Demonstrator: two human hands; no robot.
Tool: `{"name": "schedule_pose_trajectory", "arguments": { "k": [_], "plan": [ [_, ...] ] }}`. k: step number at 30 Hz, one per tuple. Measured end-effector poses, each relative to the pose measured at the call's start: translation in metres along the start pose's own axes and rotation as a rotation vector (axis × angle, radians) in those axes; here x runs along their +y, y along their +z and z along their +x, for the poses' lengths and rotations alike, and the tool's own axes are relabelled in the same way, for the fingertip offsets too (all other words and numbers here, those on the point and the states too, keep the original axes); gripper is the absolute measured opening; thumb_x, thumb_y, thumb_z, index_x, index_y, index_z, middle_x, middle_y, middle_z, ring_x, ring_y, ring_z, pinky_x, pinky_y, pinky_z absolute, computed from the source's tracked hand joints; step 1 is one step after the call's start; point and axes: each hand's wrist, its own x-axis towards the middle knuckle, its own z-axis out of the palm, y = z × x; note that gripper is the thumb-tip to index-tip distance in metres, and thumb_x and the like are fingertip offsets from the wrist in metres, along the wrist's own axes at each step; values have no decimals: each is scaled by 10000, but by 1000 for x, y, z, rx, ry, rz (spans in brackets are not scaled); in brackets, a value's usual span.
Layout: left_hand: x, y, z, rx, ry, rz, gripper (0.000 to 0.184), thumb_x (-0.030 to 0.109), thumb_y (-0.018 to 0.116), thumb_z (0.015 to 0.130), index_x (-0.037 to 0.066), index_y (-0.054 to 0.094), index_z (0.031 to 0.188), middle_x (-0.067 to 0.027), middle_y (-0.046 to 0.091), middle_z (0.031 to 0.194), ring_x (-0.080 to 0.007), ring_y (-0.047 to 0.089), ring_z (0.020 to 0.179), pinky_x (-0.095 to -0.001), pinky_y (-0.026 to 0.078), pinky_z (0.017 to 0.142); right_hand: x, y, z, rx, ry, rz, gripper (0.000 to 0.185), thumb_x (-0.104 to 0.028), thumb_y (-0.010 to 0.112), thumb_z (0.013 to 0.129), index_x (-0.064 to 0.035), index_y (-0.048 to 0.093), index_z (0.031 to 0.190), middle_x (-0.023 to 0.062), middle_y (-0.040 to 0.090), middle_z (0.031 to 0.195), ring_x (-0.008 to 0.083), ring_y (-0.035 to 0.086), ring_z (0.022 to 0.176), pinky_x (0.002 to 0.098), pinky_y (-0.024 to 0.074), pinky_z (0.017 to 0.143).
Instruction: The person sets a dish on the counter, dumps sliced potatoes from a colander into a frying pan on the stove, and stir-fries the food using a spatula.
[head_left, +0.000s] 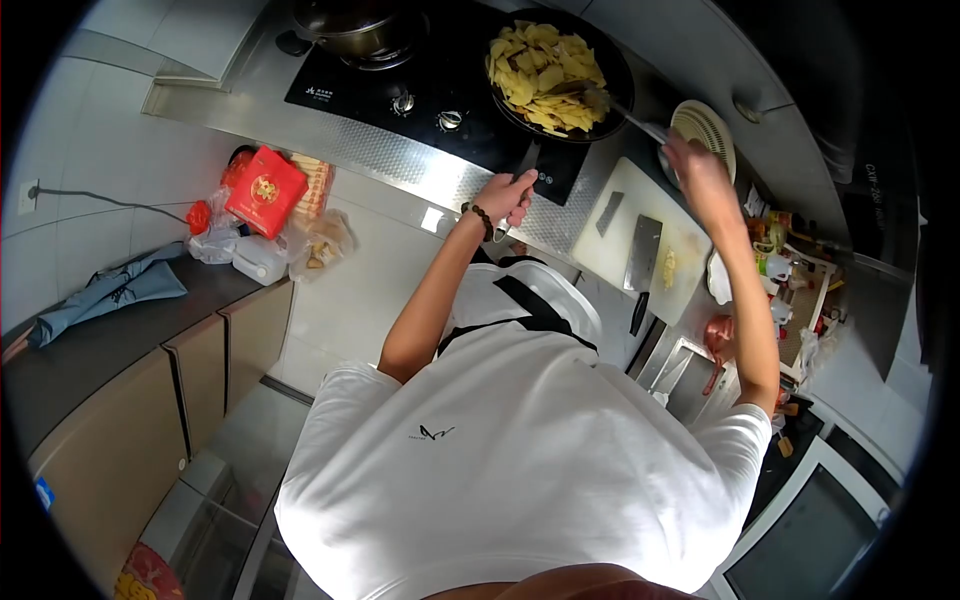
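Note:
A dark frying pan (pixel 622 75) full of yellow potato slices (pixel 545 75) sits on the right side of the black stove. My left hand (pixel 505 200), with a beaded bracelet at the wrist, is wrapped round the pan handle (pixel 530 158). In my right hand (pixel 703 178) is a long-handled spatula (pixel 645 125), reaching from the right into the slices; its blade is partly buried among them. Just below my right forearm lies a white cutting board (pixel 600 235) with a cleaver (pixel 643 250) and a small pile of chopped garlic-like bits (pixel 669 268).
A lidded pot (pixel 365 35) stands on the left burner beside the stove knobs (pixel 450 120). Stacked plates (pixel 705 130) are behind my right hand. Bottles (pixel 775 265) crowd the right counter above a sink (pixel 690 375). A red box (pixel 265 192) and bags are at left.

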Motion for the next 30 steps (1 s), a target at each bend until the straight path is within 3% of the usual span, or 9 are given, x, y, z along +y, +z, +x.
{"name": "schedule_pose_trajectory", "arguments": {
  "k": [8,10,11,13,14,24,27,29,30],
  "plan": [
    [0,0,-1,17,18,44,394,402,567,922,52,479,765,-13,455,610,-97,381,418,-257,321,367,45,-20,87,63,259,-144,350,-287,517,922,42,625,875,258,627,858,431,599,841,489,480,725],
    [-1,0,-1,22,34,32,397,400,563,924,47,483,761,-16,457,609,-97,383,418,-257,331,371,74,14,114,350,161,-278,326,-309,555,896,-13,616,775,172,628,656,354,627,604,455,502,569],
    [0,1,-3,22,35,37,397,400,563,924,47,483,761,-16,457,609,-97,383,418,-257,331,371,82,21,135,354,164,-277,326,-309,555,896,-13,616,775,172,628,656,354,627,604,455,502,569],
    [1,4,-6,45,66,62,405,405,558,926,41,487,762,-19,458,613,-99,391,419,-258,337,373,88,26,165,-186,421,-294,353,-280,528,916,16,630,754,165,654,756,306,641,691,397,520,658],
    [1,3,-6,46,68,64,405,405,558,926,41,487,762,-19,458,613,-99,391,419,-258,337,373,89,27,174,-262,463,-290,351,-280,529,919,12,630,754,152,635,726,285,619,659,387,507,630],
    [-4,-1,2,-5,72,96,433,420,548,926,29,463,759,-30,440,598,-116,395,409,-266,320,352,117,20,198,-428,324,282,344,-286,546,945,-4,630,766,38,433,421,122,397,346,328,367,368],
    [-2,-4,2,15,88,135,437,415,545,926,31,452,739,-34,438,585,-115,389,406,-267,314,348,118,36,197,-393,266,416,314,-256,556,903,-23,599,697,57,542,541,163,479,436,347,411,449],
    [-2,-4,2,-7,85,139,435,401,530,932,31,447,720,-36,436,567,-110,382,401,-265,311,347,118,67,192,61,29,422,307,-252,562,917,13,615,770,133,610,638,248,584,567,401,454,549],
    [-2,-4,1,-4,84,139,435,401,530,932,31,447,720,-36,436,567,-110,382,401,-265,311,347,113,64,190,60,28,424,307,-252,562,917,13,615,770,133,610,638,248,584,567,401,454,549]
  ]
}}
